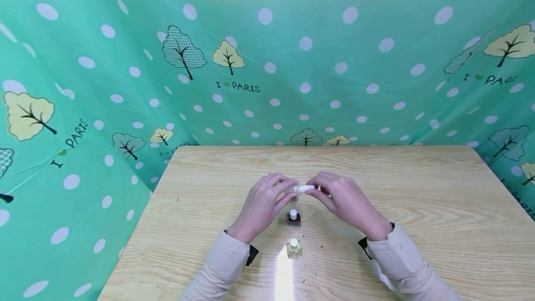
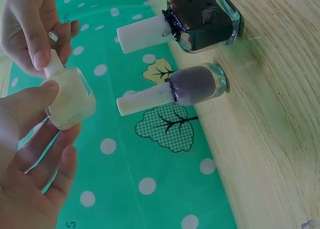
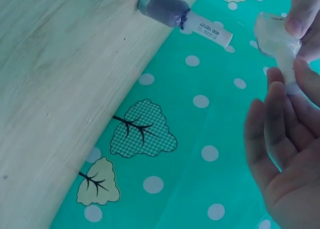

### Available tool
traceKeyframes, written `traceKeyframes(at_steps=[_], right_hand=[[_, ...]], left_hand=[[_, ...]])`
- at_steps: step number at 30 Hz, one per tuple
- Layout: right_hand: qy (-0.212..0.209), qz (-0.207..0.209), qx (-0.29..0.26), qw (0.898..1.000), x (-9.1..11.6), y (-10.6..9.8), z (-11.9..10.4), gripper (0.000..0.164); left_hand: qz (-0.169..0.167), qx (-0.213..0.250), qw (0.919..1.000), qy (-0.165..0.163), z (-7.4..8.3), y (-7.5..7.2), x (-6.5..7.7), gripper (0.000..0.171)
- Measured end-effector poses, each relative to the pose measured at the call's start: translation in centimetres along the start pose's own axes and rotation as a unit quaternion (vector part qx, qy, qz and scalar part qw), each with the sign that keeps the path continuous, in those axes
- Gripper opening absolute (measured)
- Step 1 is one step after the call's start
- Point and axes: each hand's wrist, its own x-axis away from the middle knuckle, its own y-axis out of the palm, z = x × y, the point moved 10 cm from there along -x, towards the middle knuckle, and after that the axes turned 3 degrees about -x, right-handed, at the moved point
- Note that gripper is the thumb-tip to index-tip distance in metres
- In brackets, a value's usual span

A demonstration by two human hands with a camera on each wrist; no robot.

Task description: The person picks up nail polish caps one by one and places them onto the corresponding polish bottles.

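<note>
Raised over the table, a nail polish bottle of white polish [image 2: 72, 99] with a white cap lies on its side between the two hands. My left hand [image 1: 263, 202] holds its glass body between thumb and fingers. The thumb and fingers of my right hand [image 1: 346, 199] pinch the cap [image 3: 286, 69]. Below stand other nail polish bottles in a row: a purple one [image 2: 196, 85], partly hidden behind the hands in the head view, a dark one [image 1: 293, 220], and a pale yellowish one [image 1: 294, 248] nearest the body. All have white caps.
The wood-grain table [image 1: 414, 185] ends at a back edge against a green dotted cloth [image 1: 288, 55] printed with trees. Cloth also hangs at the left and right. Small dark specks [image 1: 322, 246] lie near the bottles, and light glares off the front of the table.
</note>
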Motion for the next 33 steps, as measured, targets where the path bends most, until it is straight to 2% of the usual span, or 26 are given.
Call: traceKeyframes(at_steps=[9,20,25,28,33], right_hand=[[0.039,-0.027,-0.015,0.999,0.1,0.8,1.1,0.015],[0.084,-0.043,-0.038,0.995,0.1,1.5,2.2,0.021],[0.069,-0.026,-0.062,0.995,0.0,1.2,1.9,0.019],[0.044,-0.018,-0.062,0.997,-0.1,0.9,1.4,0.023],[0.019,-0.002,-0.053,0.998,-0.2,0.6,0.8,0.016]], left_hand=[[0.011,-0.043,0.9986,0.029,0.6,0.1,0.1,0.026],[0.023,-0.042,0.9983,0.034,0.5,0.1,0.1,0.026],[0.022,-0.024,0.9993,0.020,0.1,0.0,0.0,0.029],[0.019,-0.015,0.9996,0.012,-0.2,0.1,0.0,0.030],[0.004,0.005,1.0000,-0.005,-0.6,0.3,0.0,0.028]])
